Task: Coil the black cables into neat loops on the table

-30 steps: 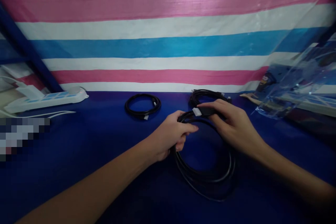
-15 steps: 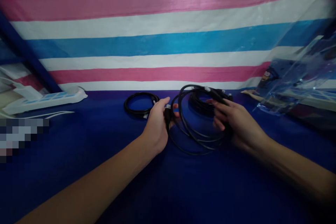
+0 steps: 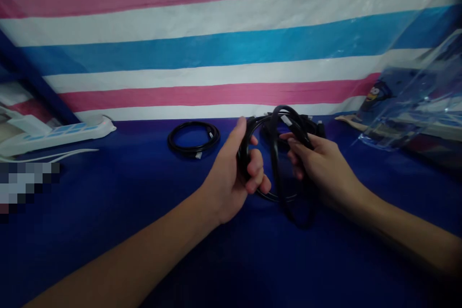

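Between my two hands hangs a looped black cable (image 3: 275, 163) with a pale metal-looking plug end near its top. My left hand (image 3: 236, 171) is closed round several strands at the left side of the loops, thumb up. At the right, my right hand (image 3: 317, 159) pinches the cable by its thicker black end, fingers curled. One loose loop droops below the right hand. Behind the right hand, a second coil of black cable (image 3: 265, 132) lies on the table, mostly hidden. Left of my left hand, another coiled black cable (image 3: 173, 148) lies flat.
A white power strip (image 3: 72, 131) with a plug in it stands at the far left, white cords in front. Clear plastic packaging (image 3: 407, 120) lies at the right. A striped sheet (image 3: 216, 48) hangs behind the dark blue table (image 3: 231, 260).
My left hand has turned thumb-up and closed its fingers round the cable strands, bunching them. A cable loop now droops lower by my right hand. The view has shifted slightly.
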A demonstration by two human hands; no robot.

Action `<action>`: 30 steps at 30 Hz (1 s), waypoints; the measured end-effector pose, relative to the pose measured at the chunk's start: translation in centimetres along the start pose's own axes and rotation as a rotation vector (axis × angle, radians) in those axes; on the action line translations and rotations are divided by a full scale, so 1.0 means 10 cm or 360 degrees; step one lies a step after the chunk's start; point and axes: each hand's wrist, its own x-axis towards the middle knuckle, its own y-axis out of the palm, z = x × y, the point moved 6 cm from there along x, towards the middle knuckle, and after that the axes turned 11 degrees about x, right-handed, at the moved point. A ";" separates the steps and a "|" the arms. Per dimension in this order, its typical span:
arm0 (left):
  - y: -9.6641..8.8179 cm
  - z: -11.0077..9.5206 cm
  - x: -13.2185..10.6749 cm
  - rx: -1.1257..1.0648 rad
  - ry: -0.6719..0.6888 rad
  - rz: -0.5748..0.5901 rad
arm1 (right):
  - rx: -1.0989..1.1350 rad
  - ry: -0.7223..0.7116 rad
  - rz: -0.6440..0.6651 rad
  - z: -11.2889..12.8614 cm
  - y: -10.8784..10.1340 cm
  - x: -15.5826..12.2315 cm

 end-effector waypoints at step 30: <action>-0.24 0.07 -0.01 0.0614 -0.0251 -0.0262 | 0.0058 -0.0110 0.0502 0.27 0.11 -0.10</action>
